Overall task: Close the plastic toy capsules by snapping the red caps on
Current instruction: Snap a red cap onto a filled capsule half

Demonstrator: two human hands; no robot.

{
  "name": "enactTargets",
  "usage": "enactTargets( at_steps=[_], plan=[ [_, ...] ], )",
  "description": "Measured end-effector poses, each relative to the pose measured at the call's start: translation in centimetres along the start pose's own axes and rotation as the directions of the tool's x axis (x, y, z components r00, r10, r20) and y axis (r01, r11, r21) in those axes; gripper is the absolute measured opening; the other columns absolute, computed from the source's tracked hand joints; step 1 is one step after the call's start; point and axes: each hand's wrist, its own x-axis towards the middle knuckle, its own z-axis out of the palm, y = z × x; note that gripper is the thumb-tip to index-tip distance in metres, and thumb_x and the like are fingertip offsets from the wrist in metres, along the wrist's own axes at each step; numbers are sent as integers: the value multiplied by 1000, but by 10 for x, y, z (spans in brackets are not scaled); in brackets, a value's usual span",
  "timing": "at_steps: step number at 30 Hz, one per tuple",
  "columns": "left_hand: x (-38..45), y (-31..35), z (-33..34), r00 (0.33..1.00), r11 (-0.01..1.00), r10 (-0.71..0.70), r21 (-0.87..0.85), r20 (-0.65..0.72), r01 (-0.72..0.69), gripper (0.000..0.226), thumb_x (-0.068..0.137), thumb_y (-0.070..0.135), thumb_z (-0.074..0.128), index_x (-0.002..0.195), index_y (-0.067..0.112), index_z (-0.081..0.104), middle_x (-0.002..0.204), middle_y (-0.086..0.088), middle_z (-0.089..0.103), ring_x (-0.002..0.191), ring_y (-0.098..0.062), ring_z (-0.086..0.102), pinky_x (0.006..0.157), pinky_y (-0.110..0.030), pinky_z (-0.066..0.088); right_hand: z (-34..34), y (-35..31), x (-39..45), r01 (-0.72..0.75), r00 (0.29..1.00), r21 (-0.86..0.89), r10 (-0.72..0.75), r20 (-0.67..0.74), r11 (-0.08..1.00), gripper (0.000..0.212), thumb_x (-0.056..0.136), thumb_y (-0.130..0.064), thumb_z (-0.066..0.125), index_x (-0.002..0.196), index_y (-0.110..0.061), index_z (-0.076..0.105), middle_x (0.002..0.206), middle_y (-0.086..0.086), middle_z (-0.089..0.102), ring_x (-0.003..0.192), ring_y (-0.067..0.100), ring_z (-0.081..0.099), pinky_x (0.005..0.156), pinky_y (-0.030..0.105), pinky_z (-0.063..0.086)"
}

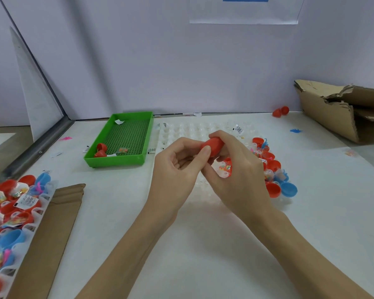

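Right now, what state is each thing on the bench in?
left hand: thumb pressing the red cap.
right hand: fingers curled round the capsule.
red cap: on the clear capsule half, full seating not visible.
green tray: open, holding two red halves and scraps.
clear blister tray: mostly unfilled pockets, filled capsules along its right side.
cardboard box: torn, lying open on its side.

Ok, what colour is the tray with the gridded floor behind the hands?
Green; the tray shows in the head view.
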Motion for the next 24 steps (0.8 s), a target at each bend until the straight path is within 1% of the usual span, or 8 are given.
enactTargets(
  at_steps=[4,6,10,13,16,20,21,24],
  plan=[
    [1,2,-1,998,998,44,40,40,-45,6,95,1,71,101,3,73,93,-10,79,93,-19,76,85,-20,57,0,1,-1,-1,997,-6,1,-71,1000,37,86,-25,75,117,-6,66,101,3,73,82,2,56,83,-3,40],
    [1,3,-1,997,997,54,52,53,-57,6,95,0,72,100,3,73,91,-9,79,90,-17,76,82,-18,56,0,0,-2,-4,997,6,4,-78,1000,36,86,-23,74,116,-5,66,100,4,72,81,3,56,82,-3,41],
    [2,3,-2,995,995,68,67,72,-73,6,95,-1,72,100,0,74,92,-11,79,91,-21,76,82,-20,57,-1,0,-3,-4,1000,42,5,-24,999,31,87,-16,72,116,-6,64,99,3,69,82,9,59,80,12,50],
    [1,2,-1,993,992,80,92,85,-88,6,95,-1,72,100,1,75,93,-12,79,91,-24,77,85,-24,59,-2,3,-4,-2,1000,35,1,10,999,31,85,-9,75,113,-6,63,97,4,67,84,12,56,78,22,50],
    [1,0,-1,991,988,89,115,95,-100,6,95,0,72,98,4,75,93,-11,79,92,-26,77,88,-31,61,-2,4,-4,-6,1000,13,5,27,1000,31,84,-7,75,113,-6,63,98,5,67,85,15,56,79,26,49],
    [0,-1,0,992,980,105,161,74,-116,4,95,3,73,97,6,74,92,-8,79,92,-25,77,90,-37,61,-3,4,-4,5,999,-9,-5,52,1000,34,86,-8,74,118,-8,63,103,3,68,85,10,59,78,23,54],
    [0,-1,1,992,978,113,172,58,-121,4,95,4,74,97,7,73,92,-6,78,92,-23,77,90,-37,61,-2,4,-3,7,999,-8,-7,50,1000,36,87,-8,74,121,-8,63,105,3,69,88,8,58,81,18,53],
    [0,1,1,991,970,133,200,22,-135,7,94,10,77,96,10,70,90,-1,76,90,-20,75,87,-33,60,2,3,0,5,1000,6,-5,29,1000,42,88,-15,76,128,-7,63,115,4,72,96,-2,53,88,-1,40]
  ],
)
